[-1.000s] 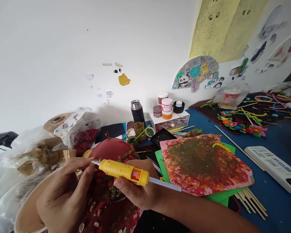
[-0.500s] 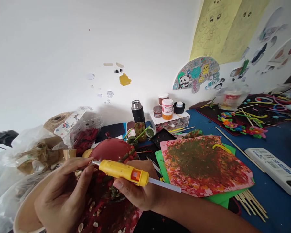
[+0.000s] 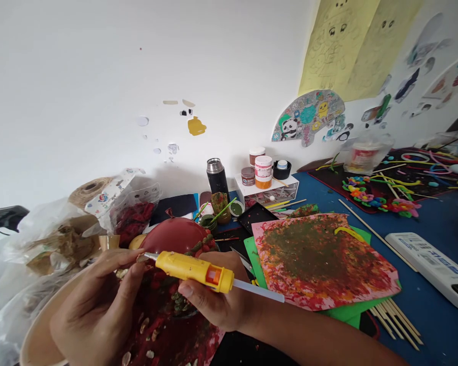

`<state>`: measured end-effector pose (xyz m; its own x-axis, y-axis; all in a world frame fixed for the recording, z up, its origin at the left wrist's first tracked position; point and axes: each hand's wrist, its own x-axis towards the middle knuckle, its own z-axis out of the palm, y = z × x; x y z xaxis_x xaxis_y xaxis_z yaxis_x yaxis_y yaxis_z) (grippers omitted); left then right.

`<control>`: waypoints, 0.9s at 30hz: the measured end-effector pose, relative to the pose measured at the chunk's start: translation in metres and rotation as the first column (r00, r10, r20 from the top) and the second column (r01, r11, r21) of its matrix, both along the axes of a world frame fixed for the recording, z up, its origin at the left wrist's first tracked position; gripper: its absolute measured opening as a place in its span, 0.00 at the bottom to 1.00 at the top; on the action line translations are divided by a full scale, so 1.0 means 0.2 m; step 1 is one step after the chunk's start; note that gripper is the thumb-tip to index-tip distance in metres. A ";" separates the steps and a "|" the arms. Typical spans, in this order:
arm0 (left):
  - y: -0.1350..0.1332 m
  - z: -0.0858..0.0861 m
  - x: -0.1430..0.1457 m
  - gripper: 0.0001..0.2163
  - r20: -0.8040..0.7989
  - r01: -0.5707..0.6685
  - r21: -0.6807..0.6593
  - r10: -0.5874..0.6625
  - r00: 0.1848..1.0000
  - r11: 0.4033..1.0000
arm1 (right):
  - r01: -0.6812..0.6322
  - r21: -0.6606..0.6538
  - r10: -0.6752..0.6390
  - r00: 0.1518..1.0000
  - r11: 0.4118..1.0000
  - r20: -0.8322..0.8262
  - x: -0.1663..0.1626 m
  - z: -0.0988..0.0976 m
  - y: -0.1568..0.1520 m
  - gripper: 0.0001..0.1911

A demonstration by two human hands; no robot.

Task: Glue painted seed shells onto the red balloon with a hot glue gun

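Observation:
My right hand (image 3: pixel 217 290) grips a yellow hot glue gun (image 3: pixel 193 269), with a clear glue stick (image 3: pixel 257 290) jutting from its back. The nozzle points left and meets the fingertips of my left hand (image 3: pixel 99 305). Between that thumb and forefinger is a small pale shell piece (image 3: pixel 141 258), partly hidden. Beneath the hands lies a dark red painted sheet (image 3: pixel 164 335) with several loose pale shells (image 3: pixel 149 354) on it. A red balloon (image 3: pixel 171 234) sits just behind the glue gun, with red and green painted shell-like pieces (image 3: pixel 203 245) at its right side.
A round tan basin (image 3: pixel 41 325) and plastic bags (image 3: pixel 19 269) crowd the left. Behind stand a black flask (image 3: pixel 217 180) and paint jars (image 3: pixel 263 170). To the right are a paint-smeared sheet (image 3: pixel 305 259), wooden sticks (image 3: pixel 397 320) and a white device (image 3: pixel 431 264).
My left hand has shifted slightly left and its thumb has drawn down a little, so more of the shell piece shows. The glue gun has barely moved.

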<state>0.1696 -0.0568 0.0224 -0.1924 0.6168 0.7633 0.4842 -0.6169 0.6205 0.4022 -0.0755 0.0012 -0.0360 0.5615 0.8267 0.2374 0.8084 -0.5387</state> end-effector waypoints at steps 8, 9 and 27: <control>0.01 -0.01 -0.01 0.04 0.006 -0.004 0.043 0.004 1.000 0.999 | 0.001 -0.040 0.001 0.999 0.999 0.054 0.00 -0.04 0.01 0.32; 0.02 -0.01 -0.02 0.04 0.011 -0.003 0.041 0.002 1.000 0.999 | -0.001 -0.037 0.002 0.999 0.999 0.042 0.00 -0.04 0.01 0.31; 0.01 -0.02 -0.01 0.06 0.085 -0.035 0.010 0.034 0.996 0.999 | 0.024 -0.040 -0.021 0.997 0.999 0.070 0.00 -0.04 0.00 0.34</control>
<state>0.1670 -0.0539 0.0184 -0.2776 0.6003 0.7501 0.4510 -0.6080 0.6535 0.4029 -0.0750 -0.0064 -0.0796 0.5960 0.7990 0.2932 0.7801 -0.5527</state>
